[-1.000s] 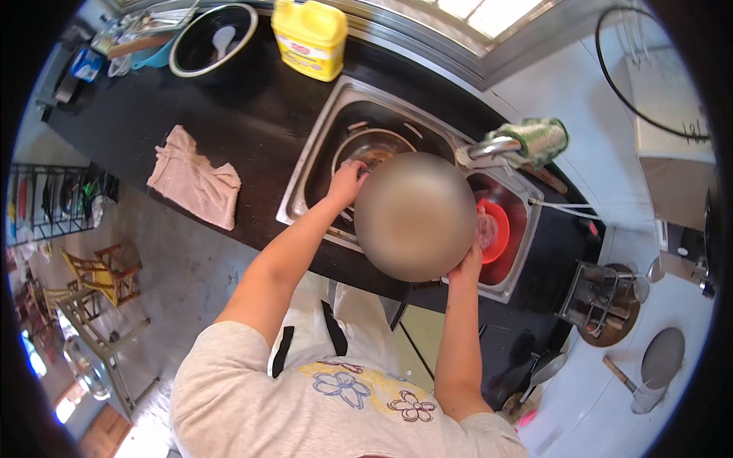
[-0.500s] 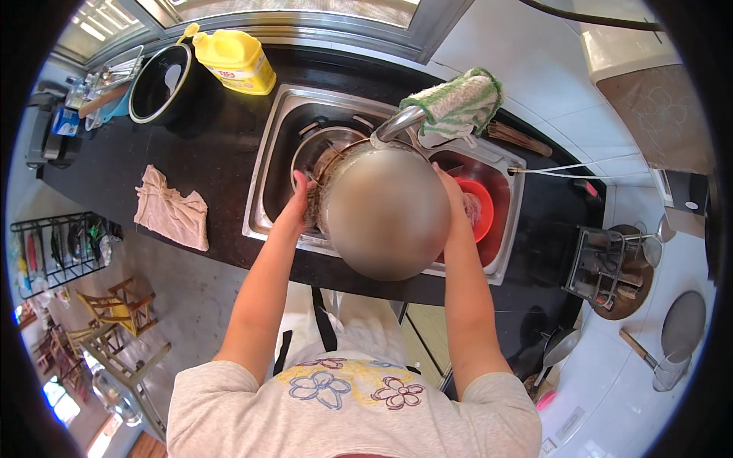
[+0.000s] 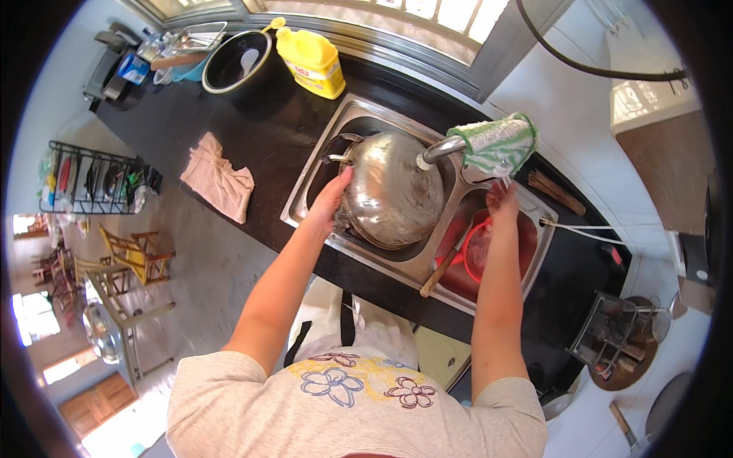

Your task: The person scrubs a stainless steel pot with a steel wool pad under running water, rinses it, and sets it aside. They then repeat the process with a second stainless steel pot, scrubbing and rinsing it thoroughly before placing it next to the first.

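Observation:
A large, domed round metal pan (image 3: 393, 191) lies in the left basin of the double steel sink (image 3: 301, 195), under the spout of the tap (image 3: 441, 150). My left hand (image 3: 334, 200) grips the pan's left rim, thumb up; the other fingers are mostly hidden. Dark handles of a pot (image 3: 336, 159) stick out behind the pan. My right hand (image 3: 502, 202) reaches over the right basin, its fingers closed at the tap's metal lever, just below a green-and-white striped cloth (image 3: 502, 141) draped on the tap. Under my right forearm sits a red bowl (image 3: 478, 248).
A wooden-handled tool (image 3: 438, 276) leans across the right basin's front edge. Left of the sink are a pink cloth (image 3: 218, 179), a yellow jug (image 3: 311, 62) and a dark pot (image 3: 238, 65). A bundle of sticks (image 3: 557, 192) lies right of the tap.
My right hand has left the pan and moved up right to the tap. The pan has settled lower in the left basin, with my left hand still at its rim. The view has shifted.

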Tool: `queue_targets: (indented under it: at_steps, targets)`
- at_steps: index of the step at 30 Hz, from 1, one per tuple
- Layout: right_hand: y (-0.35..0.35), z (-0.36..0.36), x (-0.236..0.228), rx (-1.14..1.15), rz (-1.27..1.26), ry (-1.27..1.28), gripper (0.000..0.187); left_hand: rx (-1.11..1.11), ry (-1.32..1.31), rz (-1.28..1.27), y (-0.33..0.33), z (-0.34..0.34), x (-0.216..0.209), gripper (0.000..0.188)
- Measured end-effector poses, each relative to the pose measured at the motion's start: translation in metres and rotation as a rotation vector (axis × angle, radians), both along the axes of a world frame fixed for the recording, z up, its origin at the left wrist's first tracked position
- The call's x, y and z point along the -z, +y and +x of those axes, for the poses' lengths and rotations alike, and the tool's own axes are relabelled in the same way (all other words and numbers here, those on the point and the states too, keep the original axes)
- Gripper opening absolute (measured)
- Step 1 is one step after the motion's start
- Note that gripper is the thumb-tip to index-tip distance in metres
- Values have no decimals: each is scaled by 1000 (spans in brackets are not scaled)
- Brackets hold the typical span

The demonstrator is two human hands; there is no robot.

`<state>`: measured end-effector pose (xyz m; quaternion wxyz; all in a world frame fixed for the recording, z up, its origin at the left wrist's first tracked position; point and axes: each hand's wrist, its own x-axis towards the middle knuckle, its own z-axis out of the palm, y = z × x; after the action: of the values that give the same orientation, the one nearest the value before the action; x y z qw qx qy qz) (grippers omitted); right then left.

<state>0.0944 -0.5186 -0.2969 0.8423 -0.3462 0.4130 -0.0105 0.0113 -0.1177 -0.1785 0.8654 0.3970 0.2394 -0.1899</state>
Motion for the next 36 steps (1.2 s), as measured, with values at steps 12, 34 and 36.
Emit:
queue_targets:
  at_steps: [12, 34, 36]
  targets:
    - [-14, 4, 33, -167, -399, -38, 23, 91, -45, 67, -3, 14, 25, 33]
    - [-11, 8, 40, -157, -371, -120, 22, 283, -92, 150, 26, 45, 40, 48]
    - [-13, 4, 40, -153, -371, -113, 23, 235, -27, 90, 28, 38, 34, 51]
